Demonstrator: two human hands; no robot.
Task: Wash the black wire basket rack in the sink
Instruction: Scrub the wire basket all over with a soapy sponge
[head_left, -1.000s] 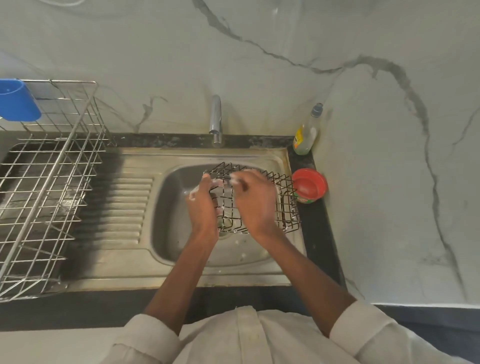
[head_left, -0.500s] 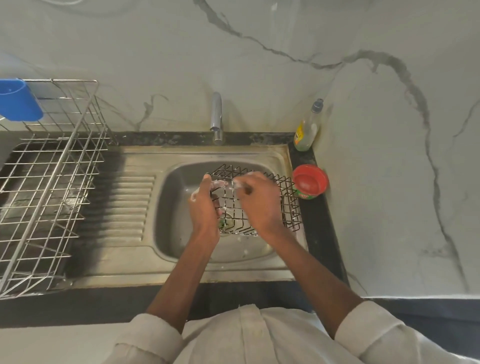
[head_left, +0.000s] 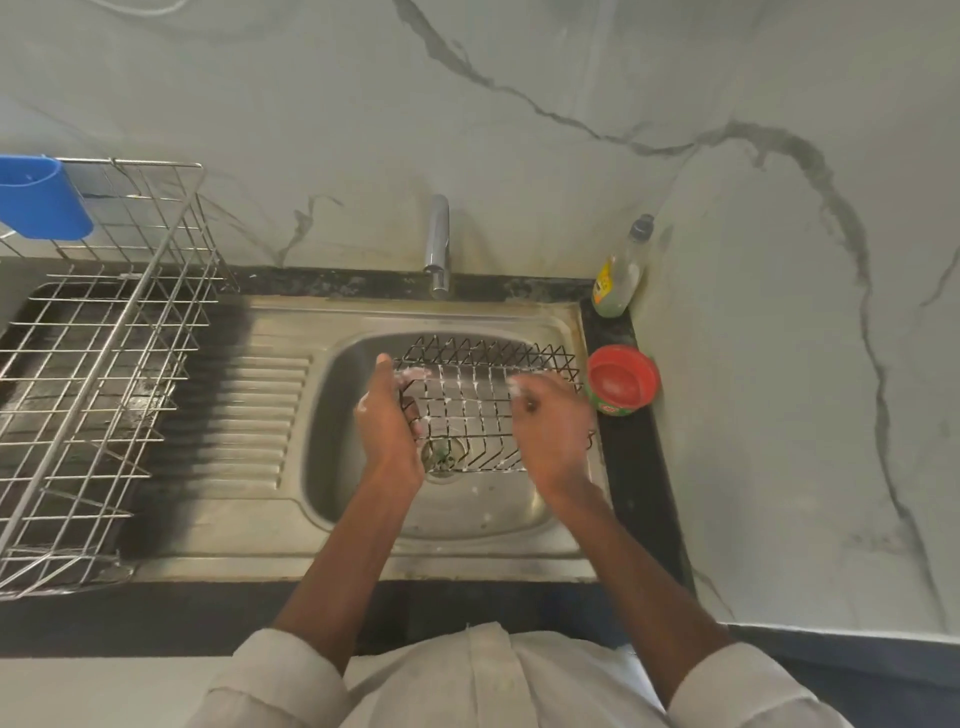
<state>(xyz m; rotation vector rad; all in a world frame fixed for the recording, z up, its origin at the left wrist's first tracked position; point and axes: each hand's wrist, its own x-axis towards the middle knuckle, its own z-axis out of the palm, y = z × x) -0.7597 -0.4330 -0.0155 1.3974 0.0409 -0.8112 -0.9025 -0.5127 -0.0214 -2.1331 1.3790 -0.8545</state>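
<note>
Nearest the camera, two pale rolled sleeves (head_left: 270, 675) and bare forearms reach forward over the dark tabletop (head_left: 156, 613) edge into the steel sink (head_left: 363, 530).

Inside the sink basin, the black wire basket rack (head_left: 488, 395) stands tilted against the basin's right and rear walls, its lower edge near the drain (head_left: 441, 452). White suds cling to several of its wires.

The left hand (head_left: 387, 421) is at the rack's left end, thumb up, fingers curled round the end wires; its grip holds the rack. Foam shows on the thumb and fingertips.

The right hand (head_left: 550, 426) lies over the rack's right portion, motion-blurred. Its fingers appear bent against the wires with foam at the tips, but whether its grip closes on the rack or on something small cannot be told.

Left of the sink basin, the ribbed drainboard (head_left: 249, 415) carries a steel dish rack (head_left: 93, 374), with a blue cup (head_left: 41, 197) hung at its far corner.

Right of the sink, on the dark ledge, stands a red-lidded green tub (head_left: 622, 379). Beyond it, at the wall corner, stands a clear bottle (head_left: 618, 275) with a yellow label.

Behind the sink, a chrome tap (head_left: 437, 244) rises at the marble wall (head_left: 519, 130).
</note>
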